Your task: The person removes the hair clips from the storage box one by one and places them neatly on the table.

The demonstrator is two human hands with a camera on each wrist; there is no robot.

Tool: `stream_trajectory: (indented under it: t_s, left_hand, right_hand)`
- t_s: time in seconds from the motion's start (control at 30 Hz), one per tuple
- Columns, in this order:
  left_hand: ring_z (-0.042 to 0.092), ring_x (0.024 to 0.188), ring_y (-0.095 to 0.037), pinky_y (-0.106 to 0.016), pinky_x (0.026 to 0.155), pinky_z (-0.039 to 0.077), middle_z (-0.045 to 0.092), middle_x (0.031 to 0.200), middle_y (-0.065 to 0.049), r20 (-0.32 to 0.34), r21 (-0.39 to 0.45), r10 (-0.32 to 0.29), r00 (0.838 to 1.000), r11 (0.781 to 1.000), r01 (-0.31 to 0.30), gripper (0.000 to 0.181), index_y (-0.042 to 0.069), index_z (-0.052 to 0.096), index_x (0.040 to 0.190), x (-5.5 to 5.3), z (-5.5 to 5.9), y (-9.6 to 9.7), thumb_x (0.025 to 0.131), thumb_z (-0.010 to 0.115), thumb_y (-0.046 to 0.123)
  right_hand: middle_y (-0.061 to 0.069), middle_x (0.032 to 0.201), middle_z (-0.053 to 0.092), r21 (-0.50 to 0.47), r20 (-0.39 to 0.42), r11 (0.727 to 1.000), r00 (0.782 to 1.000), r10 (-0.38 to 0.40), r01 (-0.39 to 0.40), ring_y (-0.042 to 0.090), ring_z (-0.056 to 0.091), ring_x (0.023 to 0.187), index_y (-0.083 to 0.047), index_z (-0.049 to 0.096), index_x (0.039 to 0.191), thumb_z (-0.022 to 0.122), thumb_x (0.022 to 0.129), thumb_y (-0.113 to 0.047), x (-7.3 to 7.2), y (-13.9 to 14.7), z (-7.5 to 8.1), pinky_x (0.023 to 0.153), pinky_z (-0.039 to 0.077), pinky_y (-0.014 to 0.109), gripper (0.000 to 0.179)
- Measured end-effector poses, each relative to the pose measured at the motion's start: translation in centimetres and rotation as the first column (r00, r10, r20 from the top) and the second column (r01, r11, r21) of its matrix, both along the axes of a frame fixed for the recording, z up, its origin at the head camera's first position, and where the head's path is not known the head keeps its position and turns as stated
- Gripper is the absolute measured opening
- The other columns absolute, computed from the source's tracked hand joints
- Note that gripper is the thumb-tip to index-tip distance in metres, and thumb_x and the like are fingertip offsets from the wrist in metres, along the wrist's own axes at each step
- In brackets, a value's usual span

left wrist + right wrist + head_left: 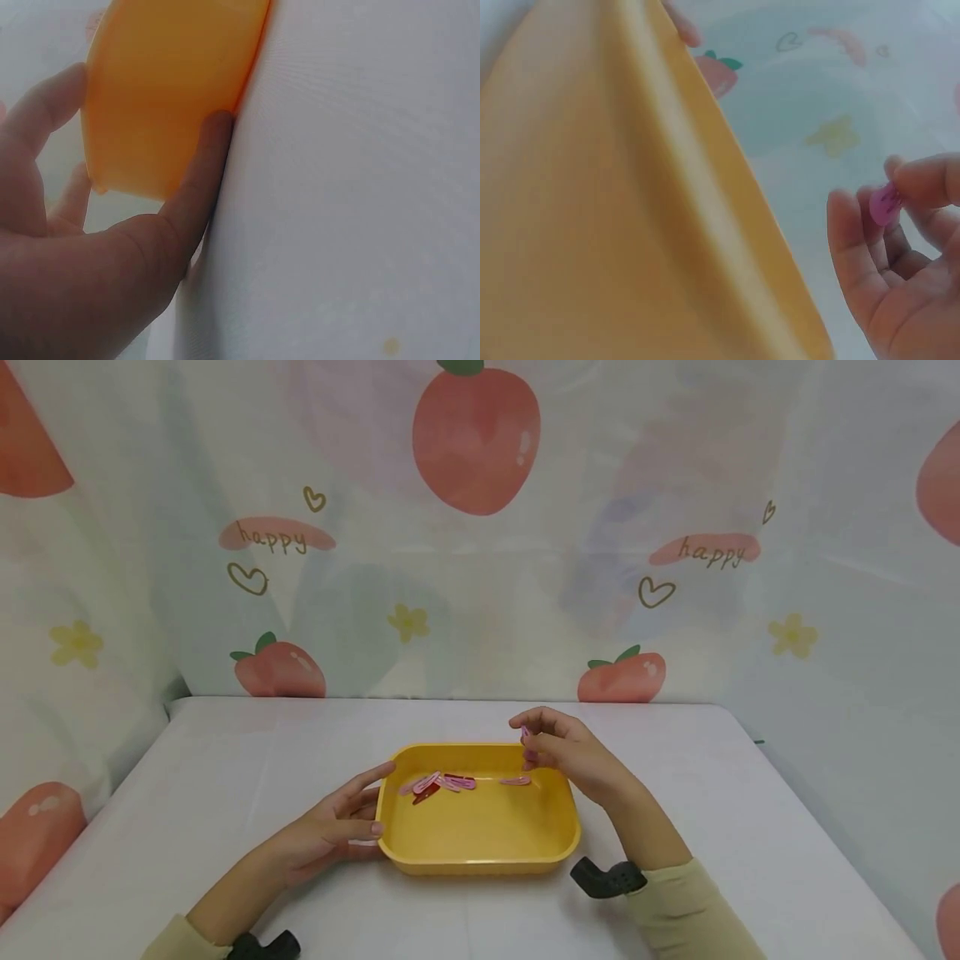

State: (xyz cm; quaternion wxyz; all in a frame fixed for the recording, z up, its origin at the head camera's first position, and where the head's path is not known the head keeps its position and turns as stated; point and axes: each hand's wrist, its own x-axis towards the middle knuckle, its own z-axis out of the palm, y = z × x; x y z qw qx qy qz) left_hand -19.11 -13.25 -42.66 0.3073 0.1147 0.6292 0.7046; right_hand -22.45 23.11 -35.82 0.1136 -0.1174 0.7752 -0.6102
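Observation:
A yellow tray (480, 839) sits on the table, with pink hair clips (464, 783) and red hair clips (426, 794) bunched toward its left back. One more pink clip (515, 781) lies apart, near the right back wall. My right hand (573, 752) is above the tray's back right corner, pinching a pink snap hair clip (886, 205) between thumb and fingertips. On the opposite side, my left hand (330, 827) is spread against the tray's left end. Its fingers (214, 150) extend fairly straight and touch the outer wall and rim.
A white cloth covers the table (285, 735). Behind it hangs a printed curtain (495, 602) with fruit, hearts and flowers. Black wrist mounts (609, 878) sit by both sleeves, the right one close to the tray's front right corner.

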Motion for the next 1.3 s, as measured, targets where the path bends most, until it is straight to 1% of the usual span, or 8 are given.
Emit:
stream_trajectory:
  t_s: [0.17,0.3,0.53,0.7,0.8,1.0,1.2,1.3]
  left_hand:
    - [0.047,0.134,-0.032,-0.052,0.1,0.051,0.017,0.163,-0.019,0.008,0.0,0.003,1.0,1.0,-0.003,0.08,0.029,0.022,0.159,0.0,0.1,0.1,0.095,0.065,0.008]
    - [0.047,0.133,-0.032,-0.052,0.1,0.051,0.018,0.162,-0.019,0.013,-0.004,0.006,1.0,1.0,-0.006,0.08,0.029,0.023,0.159,0.0,0.1,0.1,0.094,0.065,0.008]
    - [0.048,0.132,-0.032,-0.052,0.099,0.051,0.017,0.162,-0.02,0.007,-0.002,0.002,1.0,1.0,-0.002,0.081,0.029,0.023,0.159,0.2,0.1,0.0,0.094,0.065,0.007]
    - [0.049,0.132,-0.032,-0.051,0.099,0.052,0.016,0.163,-0.02,0.007,0.003,-0.001,1.0,1.0,0.001,0.08,0.029,0.023,0.159,0.2,0.1,0.0,0.094,0.065,0.007]
    - [0.049,0.132,-0.032,-0.051,0.099,0.052,0.016,0.163,-0.02,0.003,0.007,-0.006,1.0,1.0,0.006,0.08,0.028,0.022,0.159,0.2,0.2,-0.1,0.094,0.065,0.007]
    - [0.048,0.133,-0.032,-0.051,0.1,0.052,0.016,0.163,-0.02,0.001,0.008,-0.011,1.0,1.0,0.011,0.08,0.028,0.022,0.159,0.2,0.3,0.0,0.095,0.064,0.006]
    - [0.048,0.133,-0.032,-0.05,0.099,0.052,0.016,0.163,-0.02,0.006,0.004,-0.006,1.0,1.0,0.006,0.079,0.029,0.023,0.159,0.1,0.2,0.0,0.095,0.064,0.007]
    - [0.048,0.133,-0.032,-0.05,0.099,0.052,0.016,0.163,-0.02,0.01,0.004,-0.006,1.0,1.0,0.006,0.079,0.029,0.024,0.159,0.1,0.2,0.0,0.094,0.064,0.007]
  right_hand:
    - [0.01,0.099,0.054,-0.047,-0.03,0.999,0.999,-0.013,0.011,0.025,0.066,0.09,0.0,0.06,0.123,0.059,0.098,-0.01,-0.2,1.2,0.4,0.088,0.059,0.032,0.027]
    - [0.01,0.098,0.055,-0.085,-0.029,0.996,1.0,-0.008,0.006,0.023,0.065,0.088,0.003,0.059,0.124,0.06,0.097,-0.006,-0.3,1.9,0.6,0.087,0.059,0.034,0.028]
    - [0.017,0.108,0.054,-0.076,-0.041,0.997,0.999,-0.034,0.03,0.025,0.065,0.09,0.006,0.058,0.129,0.06,0.096,-0.003,-0.6,3.0,0.5,0.085,0.06,0.034,0.034]
    - [0.011,0.106,0.056,-0.07,-0.05,0.995,0.996,-0.067,0.064,0.022,0.065,0.089,0.008,0.056,0.13,0.06,0.096,-0.002,-1.0,4.0,0.3,0.084,0.06,0.035,0.036]
    - [0.011,0.107,0.056,-0.05,-0.053,0.995,0.994,-0.092,0.089,0.02,0.064,0.09,0.008,0.054,0.132,0.06,0.096,-0.004,-1.2,4.6,0.1,0.084,0.06,0.035,0.038]
    - [0.015,0.111,0.054,0.008,-0.048,0.989,0.988,-0.146,0.147,0.018,0.063,0.09,0.007,0.053,0.135,0.059,0.097,-0.004,-1.7,5.9,-0.6,0.084,0.06,0.033,0.04]
    - [0.025,0.116,0.053,0.101,-0.027,0.975,0.98,-0.196,0.197,0.025,0.063,0.094,0.008,0.052,0.135,0.058,0.098,-0.006,-2.1,7.0,-1.6,0.085,0.06,0.032,0.04]
    - [0.027,0.119,0.053,0.14,-0.011,0.969,0.979,-0.205,0.204,0.027,0.062,0.096,0.008,0.052,0.136,0.057,0.098,-0.007,-2.2,7.5,-2.3,0.086,0.059,0.031,0.04]
